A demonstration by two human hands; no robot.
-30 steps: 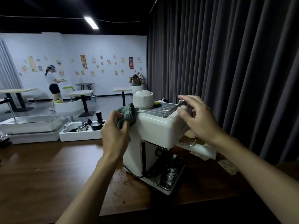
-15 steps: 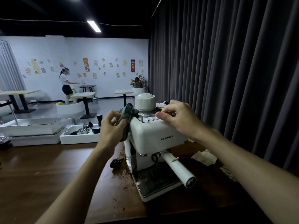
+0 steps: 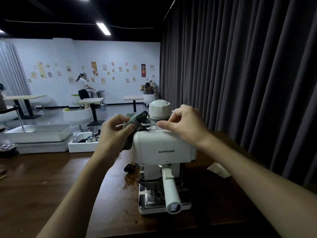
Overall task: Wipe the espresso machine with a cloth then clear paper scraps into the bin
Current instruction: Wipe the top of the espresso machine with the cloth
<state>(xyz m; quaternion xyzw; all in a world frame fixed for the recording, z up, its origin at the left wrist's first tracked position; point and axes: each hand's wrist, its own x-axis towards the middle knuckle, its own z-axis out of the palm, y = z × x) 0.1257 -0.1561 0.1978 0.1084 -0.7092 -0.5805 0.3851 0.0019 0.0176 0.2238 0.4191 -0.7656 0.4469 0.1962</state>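
Our left grip [image 3: 115,133] is closed round the one cloth [image 3: 137,117], a dark green bunch pressed to the top left corner of the espresso machine [image 3: 164,148]. Part of the cloth hangs down the machine's left side. Our right grip [image 3: 185,124] is closed too, thumb and forefinger pinching a thin metal bar [image 3: 149,124] that lies across the machine's top and runs towards the cloth.

We count one machine, white, with its front squarely towards us. It has one domed lid [image 3: 159,109] behind our hands, one white portafilter handle [image 3: 171,191] pointing at us, and one shiny drip tray [image 3: 154,201] under it. It stands on the dark wooden worktop [image 3: 51,186], beside one patch of brown grounds [image 3: 130,182] at its left foot. We see one paper scrap [image 3: 218,169], on the worktop to the machine's right, just before the dark curtain [image 3: 240,83]. Farther left stands one white tub [image 3: 82,143] of metal jugs. One other person [image 3: 83,86] stands at the far wall.

Half a second ago the machine stood turned, its handle angled off to our right; now the handle comes straight at us. A second ago the front faced right and down. The cloth has kept to the same corner throughout. The person in the room has moved right, to the round table.
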